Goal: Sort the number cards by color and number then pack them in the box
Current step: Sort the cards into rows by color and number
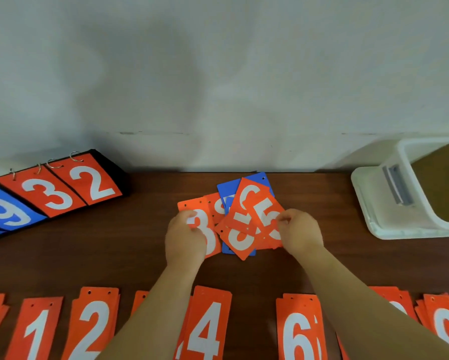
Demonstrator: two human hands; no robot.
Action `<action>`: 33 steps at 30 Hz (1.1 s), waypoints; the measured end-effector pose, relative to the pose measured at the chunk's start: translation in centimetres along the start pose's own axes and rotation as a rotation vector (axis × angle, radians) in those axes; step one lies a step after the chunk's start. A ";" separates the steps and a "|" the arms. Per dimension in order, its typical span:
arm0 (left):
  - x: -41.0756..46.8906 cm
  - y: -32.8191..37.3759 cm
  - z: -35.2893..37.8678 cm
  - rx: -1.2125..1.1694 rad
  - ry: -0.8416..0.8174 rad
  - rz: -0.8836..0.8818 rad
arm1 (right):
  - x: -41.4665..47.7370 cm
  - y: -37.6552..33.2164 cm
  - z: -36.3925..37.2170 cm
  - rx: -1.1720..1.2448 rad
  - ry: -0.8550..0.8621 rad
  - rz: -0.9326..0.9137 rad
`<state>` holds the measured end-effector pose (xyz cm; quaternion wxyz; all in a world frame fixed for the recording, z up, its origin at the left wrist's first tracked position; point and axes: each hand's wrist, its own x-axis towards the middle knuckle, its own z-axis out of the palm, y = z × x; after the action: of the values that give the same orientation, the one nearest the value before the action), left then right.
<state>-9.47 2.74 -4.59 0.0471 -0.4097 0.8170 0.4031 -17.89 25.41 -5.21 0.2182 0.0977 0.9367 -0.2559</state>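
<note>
Pinching an orange 3 card [205,229] in the left hand [184,240] and an orange 5 card [266,216] in the right hand [300,231], over the mixed pile [244,201] on the desk [114,255], likely for sorting into the near row of stacks [205,331]; not yet packing the box [374,203] at right.

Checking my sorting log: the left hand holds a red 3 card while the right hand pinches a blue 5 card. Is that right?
Not quite. The head view shows the 5 card pinched by the right hand is red, not blue. The left hand does hold a red 3 card.
</note>
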 end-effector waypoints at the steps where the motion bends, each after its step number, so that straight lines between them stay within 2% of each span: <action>1: -0.2 -0.4 -1.0 -0.019 0.052 -0.002 | -0.3 0.0 -0.5 0.135 0.032 0.042; 4: -1.3 -1.3 -3.9 -0.050 0.152 -0.019 | -2.4 0.2 -2.5 0.456 0.106 0.101; 8: -5.4 -1.8 -6.5 -0.102 0.108 0.017 | -7.5 2.0 -3.9 0.615 0.059 -0.003; 14: -15.0 -3.0 -7.8 -0.187 -0.026 0.077 | -17.5 7.2 -6.1 0.642 -0.023 -0.110; 21: -28.6 -5.9 -7.4 -0.268 -0.056 0.220 | -29.6 14.7 -8.0 0.619 0.038 -0.223; 27: -35.7 -10.1 -8.6 -0.291 -0.013 0.287 | -35.8 18.7 -8.0 0.608 0.042 -0.271; 33: -37.7 -14.5 -12.7 -0.311 0.133 0.217 | -38.4 17.6 -8.0 0.573 0.019 -0.343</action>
<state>28.89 12.80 10.30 -0.1147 -0.3473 0.7855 0.4992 18.43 41.84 10.86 0.1268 -0.0014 0.8313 -0.5411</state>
